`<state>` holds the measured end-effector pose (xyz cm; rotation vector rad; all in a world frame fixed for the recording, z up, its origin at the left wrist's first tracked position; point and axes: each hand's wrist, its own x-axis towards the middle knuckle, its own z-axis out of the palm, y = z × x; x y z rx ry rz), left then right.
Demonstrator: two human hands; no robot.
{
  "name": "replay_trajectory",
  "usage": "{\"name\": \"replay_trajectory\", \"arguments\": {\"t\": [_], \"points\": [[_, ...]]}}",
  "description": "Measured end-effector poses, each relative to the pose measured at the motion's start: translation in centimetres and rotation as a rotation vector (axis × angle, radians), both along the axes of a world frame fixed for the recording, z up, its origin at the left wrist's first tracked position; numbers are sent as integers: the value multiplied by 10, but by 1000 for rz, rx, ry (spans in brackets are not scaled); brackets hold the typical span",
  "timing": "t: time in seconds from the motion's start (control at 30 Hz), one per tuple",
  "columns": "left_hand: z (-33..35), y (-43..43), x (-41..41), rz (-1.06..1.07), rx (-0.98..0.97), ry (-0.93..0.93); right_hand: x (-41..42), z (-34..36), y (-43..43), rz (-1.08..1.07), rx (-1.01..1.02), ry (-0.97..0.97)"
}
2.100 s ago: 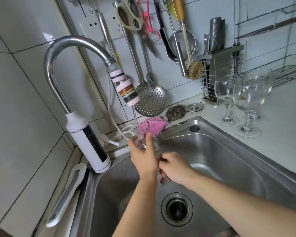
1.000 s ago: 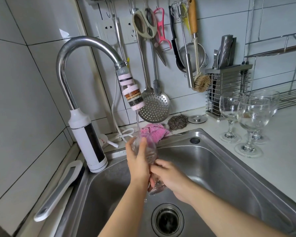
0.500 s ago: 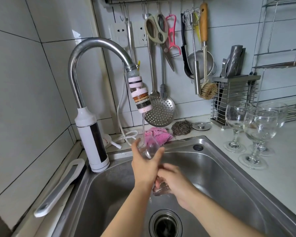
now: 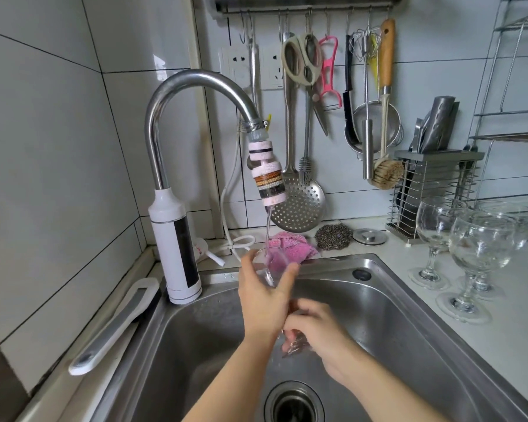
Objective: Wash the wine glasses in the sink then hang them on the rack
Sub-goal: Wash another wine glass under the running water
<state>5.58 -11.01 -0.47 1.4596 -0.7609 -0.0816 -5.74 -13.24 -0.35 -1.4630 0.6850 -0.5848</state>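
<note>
Steel sink [image 4: 409, 315] — left hand [image 4: 264, 303] grips one wine glass [image 4: 269, 269] by its bowl, right hand [image 4: 314, 327] its foot — three glasses [image 4: 436, 223] [image 4: 482, 242] [image 4: 518, 217] stand beside.

My left hand [image 4: 264, 303] is raised ahead of me with its back turned toward me. The thumb [image 4: 247, 264] stands up on the left and the fingers [image 4: 288, 274] on the right, curled round the bowl of the wine glass [image 4: 269, 266]. My left forearm [image 4: 226, 379] climbs to it from the near edge, about the middle. My right hand [image 4: 316, 328] sits lower, just right of the left and close against its heel. Its knuckles are up and its fingers curl under to grip the glass's lower end. My right forearm [image 4: 387, 394] runs off toward the near right corner. Both wrists look nearly straight.
</note>
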Motion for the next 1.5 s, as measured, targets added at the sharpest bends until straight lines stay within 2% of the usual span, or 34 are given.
{"name": "replay_trajectory", "arguments": {"t": [0.1,0.2,0.23,0.3,0.37,0.43,0.5,0.53,0.67,0.73,0.8,0.87,0.93,1.03,1.13,1.2,1.3,1.37,1.43,1.5], "points": [[0,2,4,30,-66,213,1,0,2,70,20,-3],[5,4,5,-162,-173,573,1,1,4,106,36,-30],[4,4,5,-199,-178,608,1,1,4,116,47,-43],[4,5,6,-192,-89,448,1,0,4,111,38,-44],[2,3,4,-73,23,212,5,-4,6,64,-96,24],[0,0,3,14,48,136,9,-9,7,1,-261,110],[-1,0,3,39,11,232,10,-10,6,-40,-295,140],[0,1,4,23,-12,291,9,-10,5,-38,-239,119],[3,2,6,-334,-119,578,6,-5,5,27,109,-55],[3,1,3,-314,-65,513,7,-6,5,21,83,-23],[-1,-1,3,-85,95,306,9,-10,4,-43,-120,104],[-3,1,4,46,94,250,10,-11,5,-84,-289,199],[-4,0,5,81,58,327,12,-12,6,-61,-238,164],[0,1,6,-46,-7,463,11,-9,5,5,31,8],[-1,1,7,-148,-1,366,6,-2,4,55,241,-119],[0,1,6,-82,23,307,5,-1,4,45,211,-105],[0,0,5,97,36,264,8,-7,4,-56,-124,69],[-2,-2,6,150,34,270,9,-8,6,-79,-237,149],[-3,-2,6,141,63,303,10,-8,5,-70,-140,108],[-2,-1,9,34,22,394,8,-3,4,-47,103,-15]]}}
